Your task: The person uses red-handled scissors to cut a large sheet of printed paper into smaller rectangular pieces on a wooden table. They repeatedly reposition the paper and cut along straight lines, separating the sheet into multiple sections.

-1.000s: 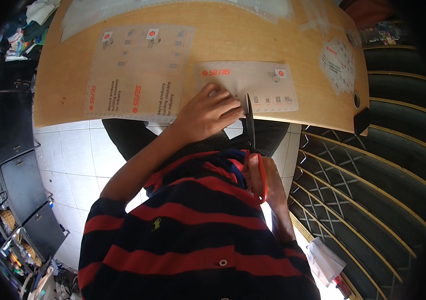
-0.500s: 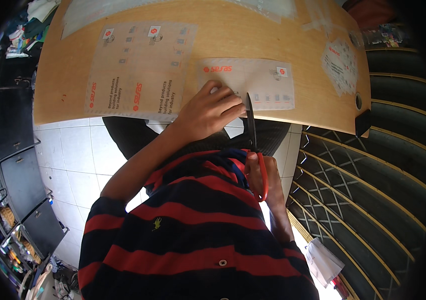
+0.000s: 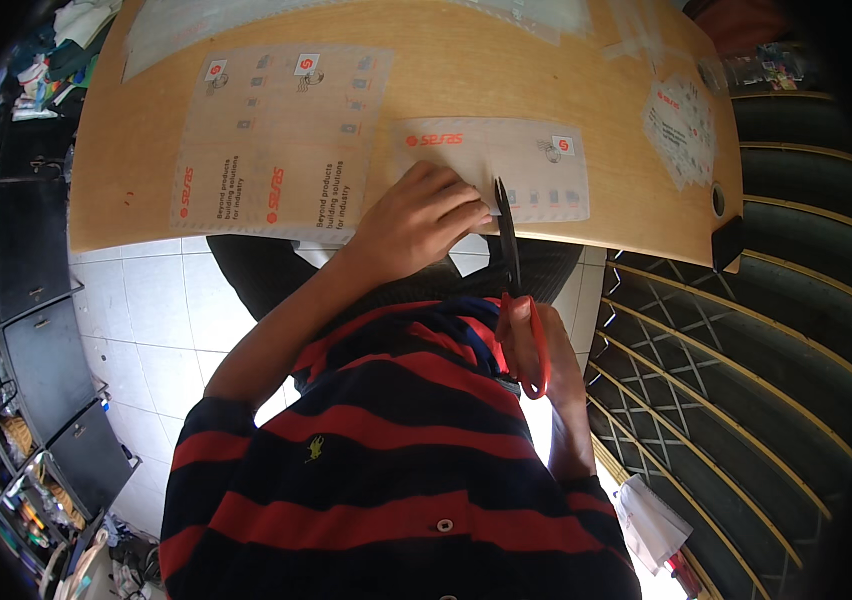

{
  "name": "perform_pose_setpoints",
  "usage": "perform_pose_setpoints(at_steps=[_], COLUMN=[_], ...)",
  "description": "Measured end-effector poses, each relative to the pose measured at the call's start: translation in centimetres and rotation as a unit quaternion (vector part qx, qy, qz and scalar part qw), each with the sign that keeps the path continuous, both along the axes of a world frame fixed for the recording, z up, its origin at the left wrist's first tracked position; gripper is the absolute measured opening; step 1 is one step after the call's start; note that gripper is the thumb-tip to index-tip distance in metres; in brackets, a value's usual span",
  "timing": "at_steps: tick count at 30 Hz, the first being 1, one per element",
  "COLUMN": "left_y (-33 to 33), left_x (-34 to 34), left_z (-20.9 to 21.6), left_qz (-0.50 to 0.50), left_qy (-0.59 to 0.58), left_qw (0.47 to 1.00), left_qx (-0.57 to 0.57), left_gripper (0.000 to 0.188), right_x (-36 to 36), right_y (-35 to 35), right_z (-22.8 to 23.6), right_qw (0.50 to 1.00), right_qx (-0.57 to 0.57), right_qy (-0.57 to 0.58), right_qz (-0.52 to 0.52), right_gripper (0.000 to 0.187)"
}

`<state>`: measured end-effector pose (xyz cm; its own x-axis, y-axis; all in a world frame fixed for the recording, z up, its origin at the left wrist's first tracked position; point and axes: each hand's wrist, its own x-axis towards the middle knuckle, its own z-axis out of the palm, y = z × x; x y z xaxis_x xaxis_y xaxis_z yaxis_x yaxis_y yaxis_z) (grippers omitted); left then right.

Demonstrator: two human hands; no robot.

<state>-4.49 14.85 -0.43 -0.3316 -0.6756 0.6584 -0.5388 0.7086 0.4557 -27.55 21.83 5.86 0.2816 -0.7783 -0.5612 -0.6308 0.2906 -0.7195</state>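
Observation:
A translucent printed sheet with orange and grey marks lies on the wooden table, right of centre. My left hand rests over its near left part, with bent fingers gripping the near edge. Scissors with red handles and black blades are in my right hand, below the table edge. The blades point away from me and their tip lies over the sheet, just right of my left fingertips. Whether the blades are parted around the sheet is hard to make out.
A larger translucent printed sheet lies to the left on the wooden table. Another printed piece is at the right, with clear plastic along the far side. Dark cabinets stand left; a folding metal gate is right.
My right hand and the scissors have shifted slightly right, and the blade tip sits a little farther out. The sheet under my left hand has slid very slightly left.

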Motion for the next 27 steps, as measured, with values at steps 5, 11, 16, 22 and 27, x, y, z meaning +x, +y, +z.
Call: perform_pose_setpoints(at_steps=[5, 11, 16, 22, 27], left_y=[-0.1, -0.1, -0.2, 0.0, 0.0], left_x=[-0.3, 0.0, -0.1, 0.0, 0.0], left_z=[0.0, 0.4, 0.2, 0.5, 0.6], left_qz=[0.033, 0.031, 0.011, 0.003, -0.005], left_qy=[0.030, 0.021, 0.034, 0.037, 0.033], left_qw=[0.999, 0.999, 0.999, 0.999, 0.999], left_qx=[0.012, -0.013, -0.009, -0.011, -0.011], left_gripper=[0.023, 0.020, 0.019, 0.019, 0.020], right_x=[-1.0, -0.9, -0.3, 0.8, 1.9], right_y=[1.3, 1.0, -0.4, -1.6, -1.8], right_z=[0.4, 0.4, 0.2, 0.1, 0.2], right_qw=[0.997, 0.993, 0.995, 0.999, 0.999], right_qx=[0.050, 0.064, 0.045, 0.038, -0.018], right_qy=[-0.059, -0.100, -0.084, -0.009, 0.018], right_qz=[-0.009, -0.005, 0.008, 0.018, 0.021], right_gripper=[0.084, 0.080, 0.086, 0.094, 0.089])
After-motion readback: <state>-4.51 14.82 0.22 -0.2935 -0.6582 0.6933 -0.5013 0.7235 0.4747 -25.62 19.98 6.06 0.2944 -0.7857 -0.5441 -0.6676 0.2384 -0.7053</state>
